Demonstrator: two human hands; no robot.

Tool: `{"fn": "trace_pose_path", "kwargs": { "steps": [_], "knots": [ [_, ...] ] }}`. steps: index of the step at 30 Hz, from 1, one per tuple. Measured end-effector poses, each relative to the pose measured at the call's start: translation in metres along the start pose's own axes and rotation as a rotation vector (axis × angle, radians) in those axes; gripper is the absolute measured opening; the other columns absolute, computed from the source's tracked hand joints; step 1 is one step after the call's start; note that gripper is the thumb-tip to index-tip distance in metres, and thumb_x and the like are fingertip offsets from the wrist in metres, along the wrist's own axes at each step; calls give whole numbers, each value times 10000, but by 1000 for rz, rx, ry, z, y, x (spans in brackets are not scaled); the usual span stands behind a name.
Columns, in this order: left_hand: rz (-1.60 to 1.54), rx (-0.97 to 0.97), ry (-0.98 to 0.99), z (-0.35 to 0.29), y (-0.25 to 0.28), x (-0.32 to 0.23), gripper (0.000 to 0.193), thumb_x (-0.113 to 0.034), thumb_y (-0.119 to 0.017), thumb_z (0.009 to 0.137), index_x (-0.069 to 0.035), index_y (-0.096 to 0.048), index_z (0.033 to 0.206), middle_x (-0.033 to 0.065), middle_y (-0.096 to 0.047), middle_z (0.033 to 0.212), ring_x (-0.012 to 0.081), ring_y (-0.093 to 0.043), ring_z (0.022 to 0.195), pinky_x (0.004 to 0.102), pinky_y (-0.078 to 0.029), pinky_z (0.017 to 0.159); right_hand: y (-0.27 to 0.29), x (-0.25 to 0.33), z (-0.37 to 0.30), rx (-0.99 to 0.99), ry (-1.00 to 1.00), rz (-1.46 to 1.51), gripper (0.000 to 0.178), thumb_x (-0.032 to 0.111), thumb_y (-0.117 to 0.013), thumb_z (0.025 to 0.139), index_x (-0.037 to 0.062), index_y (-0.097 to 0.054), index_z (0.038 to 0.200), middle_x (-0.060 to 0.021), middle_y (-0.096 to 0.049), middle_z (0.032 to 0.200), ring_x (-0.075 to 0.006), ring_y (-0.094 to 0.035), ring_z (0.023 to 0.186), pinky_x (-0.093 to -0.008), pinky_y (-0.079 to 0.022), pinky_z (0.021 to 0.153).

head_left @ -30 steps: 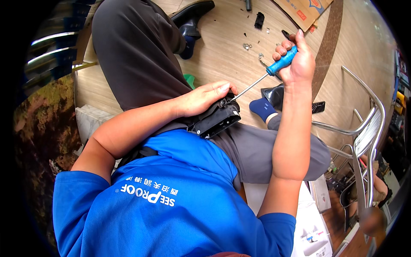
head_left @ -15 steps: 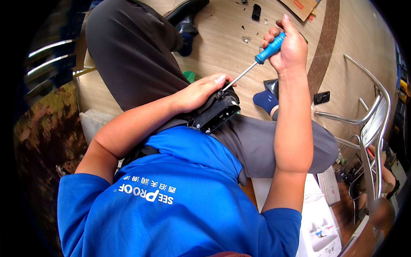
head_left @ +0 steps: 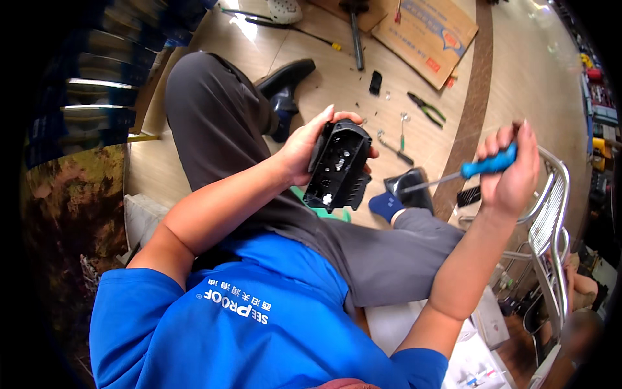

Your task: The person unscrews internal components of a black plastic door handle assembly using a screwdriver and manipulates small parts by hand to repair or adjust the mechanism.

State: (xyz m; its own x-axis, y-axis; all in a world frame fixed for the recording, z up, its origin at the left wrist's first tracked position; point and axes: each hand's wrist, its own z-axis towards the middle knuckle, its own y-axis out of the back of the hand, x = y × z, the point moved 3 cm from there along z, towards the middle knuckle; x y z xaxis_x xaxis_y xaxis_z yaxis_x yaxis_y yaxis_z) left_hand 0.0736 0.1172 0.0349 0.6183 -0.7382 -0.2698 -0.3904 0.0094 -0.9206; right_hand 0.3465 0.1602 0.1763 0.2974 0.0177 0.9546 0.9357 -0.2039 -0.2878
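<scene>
My left hand point(head_left: 299, 154) is wrapped around a black plastic housing point(head_left: 338, 170) above my lap, the thumb on its near side and fingertips showing at its far edge. The housing's hollow inside faces up and shows small metal bits and a white piece. Out to the right, my right hand point(head_left: 510, 178) is closed around the blue handle of a screwdriver point(head_left: 487, 163). The screwdriver's shaft points left, its tip apart from the housing and over a black shoe point(head_left: 413, 185).
Pliers point(head_left: 427, 111), a small green-handled tool point(head_left: 402, 133), a black-handled tool point(head_left: 396, 150) and a black part point(head_left: 376, 83) lie on the floor. Farther off are a hammer-like tool point(head_left: 356, 39) and flattened cardboard point(head_left: 421, 39). A metal chair point(head_left: 551, 220) stands at right.
The screwdriver has come off the housing and swung right with my right hand. My left hand has lifted the housing away from my lap and turned its hollow side up.
</scene>
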Motion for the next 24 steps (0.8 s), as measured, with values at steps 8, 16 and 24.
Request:
{"fn": "trace_pose_path", "kwargs": {
  "steps": [8,16,24],
  "knots": [
    [-198,154,-83,73,2,6,576,-595,-367,1004,-136,-513,1320,292,-610,1246,446,-658,1037,542,-544,887,-60,16,-83,512,503,-797,110,25,-663,806,13,-678,914,-92,-615,732,-182,-597,620,-303,-475,548],
    [-212,92,-11,99,43,33,618,-592,-312,1005,-114,-508,1343,285,-553,1340,425,-610,1149,535,-515,962,-119,-9,-126,1163,444,-515,288,243,-739,743,199,-730,1028,6,-438,643,-146,-459,508,-267,-334,424],
    [-250,88,-50,100,44,28,621,-565,-340,1004,-66,-505,1335,307,-560,1315,439,-622,1106,544,-512,962,-111,20,-110,954,73,-608,246,374,-752,706,171,-736,845,-13,-565,708,-196,-580,559,-325,-278,431]
  ]
}}
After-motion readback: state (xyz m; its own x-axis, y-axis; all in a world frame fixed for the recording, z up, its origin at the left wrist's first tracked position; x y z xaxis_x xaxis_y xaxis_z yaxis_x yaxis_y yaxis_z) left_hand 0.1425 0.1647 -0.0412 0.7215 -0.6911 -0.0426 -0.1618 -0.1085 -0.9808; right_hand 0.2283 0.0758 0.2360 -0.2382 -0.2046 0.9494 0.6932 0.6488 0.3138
